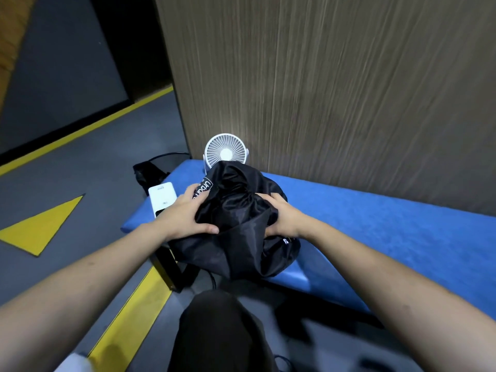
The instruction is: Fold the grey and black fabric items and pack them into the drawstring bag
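drawstring bag (pixel 236 224) | lies on bench (pixel 375 224), long axis near-far | both hands grip

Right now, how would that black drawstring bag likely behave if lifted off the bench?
The black drawstring bag would probably sag and flop: its thin cloth creases under both hands. Its sheen suggests it may be somewhat slippery. It bulges as if stuffed, so likely soft, not fragile.

The right hand's (pixel 281 216) fingertips were buried in the bag's (pixel 241 224) folds. The bag hid its contents and the fan's (pixel 225 150) base.
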